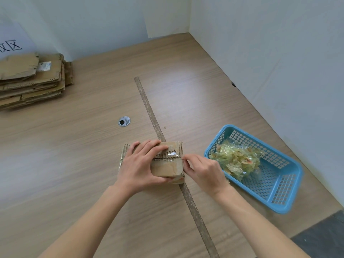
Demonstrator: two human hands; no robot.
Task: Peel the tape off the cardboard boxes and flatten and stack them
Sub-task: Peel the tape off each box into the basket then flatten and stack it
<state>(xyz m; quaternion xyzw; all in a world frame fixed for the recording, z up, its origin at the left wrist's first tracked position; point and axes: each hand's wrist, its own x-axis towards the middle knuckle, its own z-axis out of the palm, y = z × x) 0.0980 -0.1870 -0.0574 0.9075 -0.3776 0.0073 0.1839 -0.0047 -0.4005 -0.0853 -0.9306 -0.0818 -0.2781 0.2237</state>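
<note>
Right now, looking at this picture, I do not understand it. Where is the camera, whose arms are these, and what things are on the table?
The camera sits on a person's head and looks down at their own bare arms. There is no machine. The left hand holds a small cardboard box on the wooden table. The right hand pinches clear tape at the box's edge. A blue basket on the right holds peeled tape scraps. Flattened boxes are stacked far left.

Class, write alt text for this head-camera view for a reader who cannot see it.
A person's left hand holds a small cardboard box on a wooden table while the right hand pinches clear tape at its right edge. A blue basket of peeled tape sits right; flattened cardboard is stacked far left.
</note>
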